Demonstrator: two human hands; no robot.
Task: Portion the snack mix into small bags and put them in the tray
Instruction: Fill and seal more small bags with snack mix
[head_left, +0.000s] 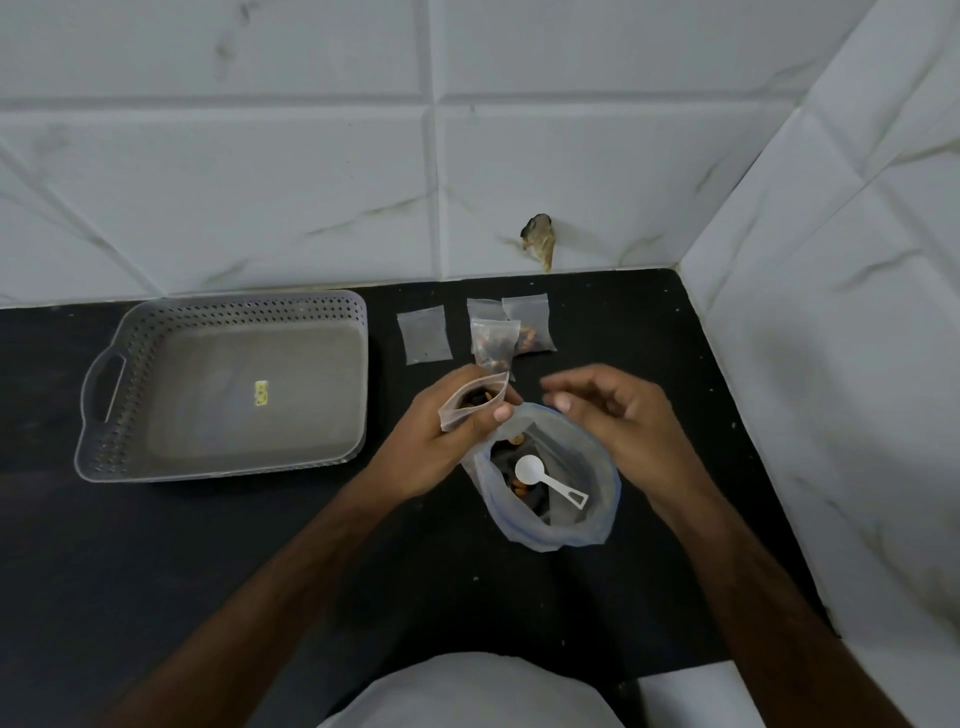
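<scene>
My left hand (441, 431) grips a small clear bag (470, 402) with its mouth held open and some snack mix inside. It hovers just left of the big snack mix bag (597, 499), which stands open on the black counter. A white plastic scoop (545, 480) lies inside the big bag on the mix. My right hand (618, 410) hovers over the big bag's far rim with fingers loosely curled, holding nothing. The grey perforated tray (104, 441) sits at the left with no bags in it.
Behind my hands lie one flat small bag (425, 333) and two or three filled small bags (493, 340) (530, 325) near the tiled wall. A second tiled wall closes off the counter on the right.
</scene>
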